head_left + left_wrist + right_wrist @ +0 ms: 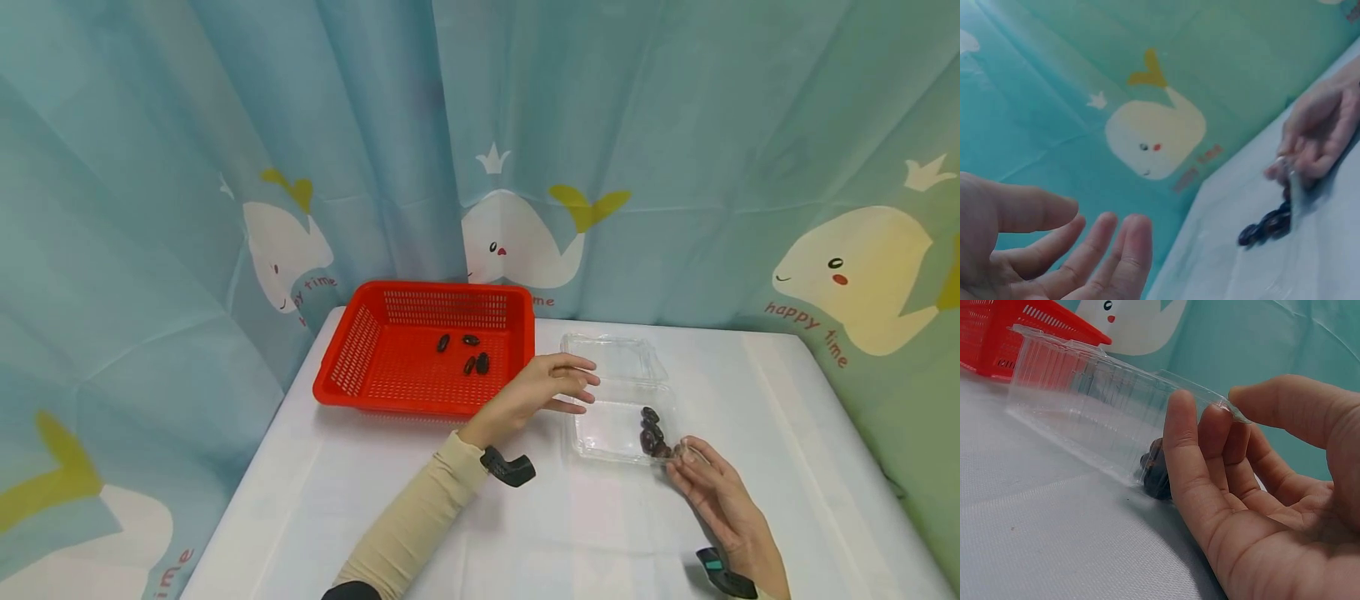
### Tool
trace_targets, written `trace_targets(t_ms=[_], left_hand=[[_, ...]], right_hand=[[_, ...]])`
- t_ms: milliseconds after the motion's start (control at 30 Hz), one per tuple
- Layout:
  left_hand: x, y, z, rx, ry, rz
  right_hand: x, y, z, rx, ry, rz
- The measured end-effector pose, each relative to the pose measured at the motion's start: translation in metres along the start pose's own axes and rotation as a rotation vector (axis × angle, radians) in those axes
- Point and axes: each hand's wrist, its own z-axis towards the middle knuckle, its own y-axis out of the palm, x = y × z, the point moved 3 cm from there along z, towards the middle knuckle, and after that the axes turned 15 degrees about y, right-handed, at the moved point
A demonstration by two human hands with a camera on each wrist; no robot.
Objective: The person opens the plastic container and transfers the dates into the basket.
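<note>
A clear plastic clamshell box lies on the table with its lid folded back. Several dark, oval, date-like fruits are bunched along the right side inside it. My right hand pinches the box's near right corner between thumb and fingers; in the right wrist view the thumb presses on the rim. Over the box's left side hovers my left hand, fingers loosely spread and holding nothing. More of the dark fruits lie in a red plastic basket to the left.
The white-covered table carries the basket at the back left, close to the box. Behind it hangs a blue-green curtain with whale prints, which also runs along both sides.
</note>
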Motion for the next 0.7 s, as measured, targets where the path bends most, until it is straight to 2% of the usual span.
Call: trace_targets(t_ms=[233,467,700], left_hand=[[-0.019,0.021,0.009,0.024,-0.066,-0.036],[-0.038,0.046,0.020,0.021,-0.095,0.135],[-0.055,0.063,0.025,0.028,-0.137,0.206]], right_hand=[[-0.001,0.000,0.001,0.037,0.013,-0.002],[-0.002,0.000,0.000,0.057,0.023,-0.010],[-0.001,0.001,0.000,0.020,0.010,-0.003]])
